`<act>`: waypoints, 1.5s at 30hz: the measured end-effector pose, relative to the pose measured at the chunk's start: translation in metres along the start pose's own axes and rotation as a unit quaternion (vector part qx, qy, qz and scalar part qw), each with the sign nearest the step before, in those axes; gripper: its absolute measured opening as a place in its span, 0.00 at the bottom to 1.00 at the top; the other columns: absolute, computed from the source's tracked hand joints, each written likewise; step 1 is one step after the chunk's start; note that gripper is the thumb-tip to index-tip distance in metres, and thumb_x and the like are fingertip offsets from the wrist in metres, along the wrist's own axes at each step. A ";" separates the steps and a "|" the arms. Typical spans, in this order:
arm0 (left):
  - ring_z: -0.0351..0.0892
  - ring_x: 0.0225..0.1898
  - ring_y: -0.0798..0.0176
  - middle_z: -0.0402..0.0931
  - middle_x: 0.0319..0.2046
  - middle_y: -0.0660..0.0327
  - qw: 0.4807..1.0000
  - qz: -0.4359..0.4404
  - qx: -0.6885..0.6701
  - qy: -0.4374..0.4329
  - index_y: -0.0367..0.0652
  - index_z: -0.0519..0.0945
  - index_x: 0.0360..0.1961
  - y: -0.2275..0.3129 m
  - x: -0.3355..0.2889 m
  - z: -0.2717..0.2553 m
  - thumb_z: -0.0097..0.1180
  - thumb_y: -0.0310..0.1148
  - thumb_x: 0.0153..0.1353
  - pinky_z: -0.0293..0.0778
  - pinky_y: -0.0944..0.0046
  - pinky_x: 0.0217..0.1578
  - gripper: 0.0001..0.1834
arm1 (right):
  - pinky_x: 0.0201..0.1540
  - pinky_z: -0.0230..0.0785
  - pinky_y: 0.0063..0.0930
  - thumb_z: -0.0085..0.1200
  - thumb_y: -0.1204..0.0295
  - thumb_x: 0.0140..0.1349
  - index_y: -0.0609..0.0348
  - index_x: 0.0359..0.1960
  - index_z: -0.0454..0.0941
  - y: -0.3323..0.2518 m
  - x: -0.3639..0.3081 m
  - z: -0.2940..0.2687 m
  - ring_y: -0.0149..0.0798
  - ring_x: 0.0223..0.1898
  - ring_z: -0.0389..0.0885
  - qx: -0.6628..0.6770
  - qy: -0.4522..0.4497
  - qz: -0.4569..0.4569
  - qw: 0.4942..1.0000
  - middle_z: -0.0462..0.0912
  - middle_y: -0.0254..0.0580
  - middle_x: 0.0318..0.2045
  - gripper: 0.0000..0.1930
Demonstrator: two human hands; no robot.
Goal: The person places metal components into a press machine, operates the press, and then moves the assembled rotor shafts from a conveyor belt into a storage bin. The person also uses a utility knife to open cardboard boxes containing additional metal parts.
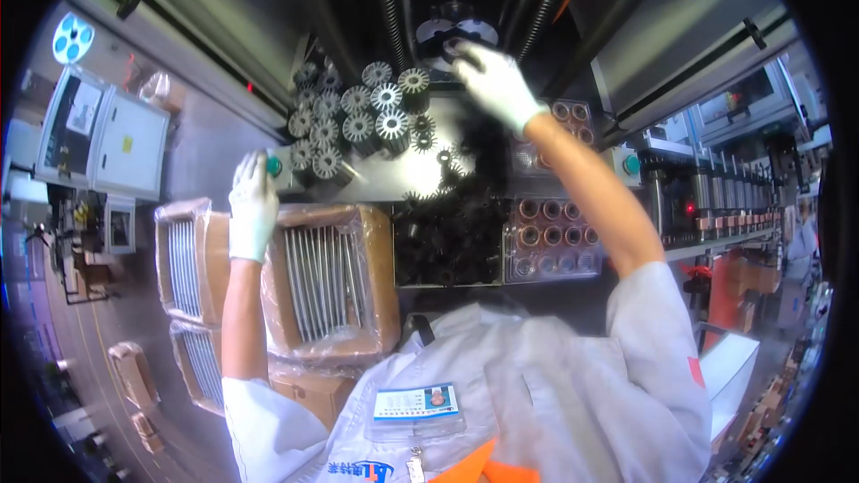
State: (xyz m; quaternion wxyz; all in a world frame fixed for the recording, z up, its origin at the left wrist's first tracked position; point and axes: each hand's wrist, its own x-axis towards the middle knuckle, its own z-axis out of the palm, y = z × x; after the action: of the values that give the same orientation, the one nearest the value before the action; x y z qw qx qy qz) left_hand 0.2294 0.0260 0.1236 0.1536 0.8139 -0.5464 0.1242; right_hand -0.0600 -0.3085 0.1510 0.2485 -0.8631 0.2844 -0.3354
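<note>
My gloved right hand (497,88) reaches into the machine at the far middle. Its thumb and fingers close on a dark round part with a coppery rim (454,47), above a round, pale-and-dark fixture (429,30). The fingertips partly cover that part. At the left, my gloved left hand (253,207) has its fingers stretched out against a green push button (274,165), with nothing seen in it. Several slotted metal rotor cores (358,126) stand upright on the metal plate between my hands.
Clear plastic trays (555,265) of copper-rimmed round parts lie under my right forearm. A bin of dark toothed pieces (447,241) sits before me. Cartons of metal shafts (322,282) stand at left. Another green button (632,165) is at right. Coiled hoses (386,0) hang beside the fixture.
</note>
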 end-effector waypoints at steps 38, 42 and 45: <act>0.66 0.66 0.43 0.73 0.59 0.52 0.989 0.095 -0.093 -0.067 0.43 0.76 0.41 0.107 -0.001 -0.030 0.72 0.26 0.46 0.58 0.40 0.68 0.21 | 0.34 0.72 0.20 0.55 0.78 0.63 0.66 0.51 0.82 -0.025 0.033 -0.072 0.23 0.29 0.77 0.355 0.019 0.125 0.926 0.85 0.35 0.34 0.15; 0.76 0.58 0.43 0.73 0.59 0.47 0.956 0.000 -0.290 -0.041 0.40 0.75 0.41 0.120 0.010 -0.045 0.71 0.24 0.50 0.78 0.52 0.52 0.18 | 0.36 0.72 0.17 0.54 0.80 0.64 0.65 0.53 0.81 -0.001 0.086 -0.050 0.23 0.33 0.79 0.314 0.048 0.146 0.937 0.86 0.37 0.40 0.16; 0.79 0.54 0.45 0.73 0.59 0.45 0.950 0.030 -0.310 0.006 0.38 0.74 0.41 0.127 0.025 -0.034 0.71 0.23 0.50 0.82 0.57 0.45 0.19 | 0.36 0.73 0.18 0.53 0.81 0.62 0.64 0.52 0.82 0.032 0.107 -0.027 0.25 0.34 0.80 0.259 0.044 0.173 0.949 0.87 0.42 0.41 0.16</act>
State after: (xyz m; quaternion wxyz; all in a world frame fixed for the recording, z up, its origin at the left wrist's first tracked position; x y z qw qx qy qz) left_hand 0.1196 -0.0274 0.1791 0.3974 0.7088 -0.5813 -0.0422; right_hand -0.0238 -0.4084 0.1953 0.5048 -0.6909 0.3436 -0.3870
